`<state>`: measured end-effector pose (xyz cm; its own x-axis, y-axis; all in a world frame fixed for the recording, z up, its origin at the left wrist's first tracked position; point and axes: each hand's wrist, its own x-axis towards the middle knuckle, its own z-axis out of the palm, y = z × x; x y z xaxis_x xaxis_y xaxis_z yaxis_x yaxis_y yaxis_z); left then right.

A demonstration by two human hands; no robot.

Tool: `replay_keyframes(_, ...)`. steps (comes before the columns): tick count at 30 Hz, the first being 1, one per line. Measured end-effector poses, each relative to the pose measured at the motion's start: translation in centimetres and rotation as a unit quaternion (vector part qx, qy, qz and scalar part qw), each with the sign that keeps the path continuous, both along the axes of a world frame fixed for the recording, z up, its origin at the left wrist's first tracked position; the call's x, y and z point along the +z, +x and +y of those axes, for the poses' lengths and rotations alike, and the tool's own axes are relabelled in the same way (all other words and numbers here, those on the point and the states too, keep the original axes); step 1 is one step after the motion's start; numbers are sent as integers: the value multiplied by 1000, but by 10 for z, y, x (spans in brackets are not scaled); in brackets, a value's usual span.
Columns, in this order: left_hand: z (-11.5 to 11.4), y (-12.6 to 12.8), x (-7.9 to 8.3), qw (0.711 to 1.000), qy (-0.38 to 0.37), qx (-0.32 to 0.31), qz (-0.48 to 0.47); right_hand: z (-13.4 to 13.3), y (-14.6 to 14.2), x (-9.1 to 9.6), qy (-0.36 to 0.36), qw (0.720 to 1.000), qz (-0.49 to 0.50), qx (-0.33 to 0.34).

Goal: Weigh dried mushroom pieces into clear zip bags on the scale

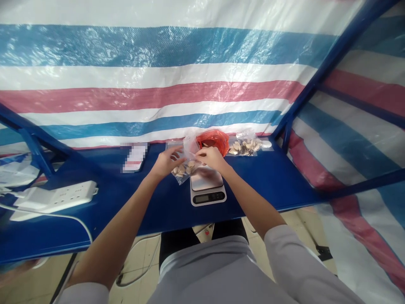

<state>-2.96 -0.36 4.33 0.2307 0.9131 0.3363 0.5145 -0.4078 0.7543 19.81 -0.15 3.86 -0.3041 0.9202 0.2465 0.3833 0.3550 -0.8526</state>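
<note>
I see a clear bag of pale shells (182, 170) at twelve o'clock on the blue tabletop (278, 177). The left grip (167, 164) and right grip (212, 158) are close together, with bent fingers on thin clear plastic (191, 143). I cannot tell how tight. A kitchen scale (207, 190) sits just right of the shells, a red bag (214, 141) behind, and another shell bag (243, 147) further right.

Striped plastic tarp (158, 76) walls, blue/white/red, shiny w/ light, on blue metal frame (335, 55). Blue tabletop (265, 185) runs along back wall, white power strip (53, 197) at left end w/ cable (69, 218). Beige tile floor (303, 223) below.
</note>
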Motion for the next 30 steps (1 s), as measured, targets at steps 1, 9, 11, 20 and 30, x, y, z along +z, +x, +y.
replay_keyframes(1, -2, 1, 3, 999, 29, 15, 4, 0, 0, 1, 0, 1000, 5, -9)
replay_keyframes(9, -16, 30, 25, 995, -63, 54, 59, -5, -1, 12, 15, 999, -23, -34)
replay_keyframes(11, -12, 36, 24, 989, -128, 75, 24, -8, -1, 15, 17, 999, -32, -14)
replay_keyframes(20, -2, 42, 31, 946, -282, 87, -133, -12, -3, 10, 39, 998, -40, 17)
replay_keyframes(30, -6, 37, 32, 919, -331, 39, -211, -5, 0, 11, 1, 997, -48, 61)
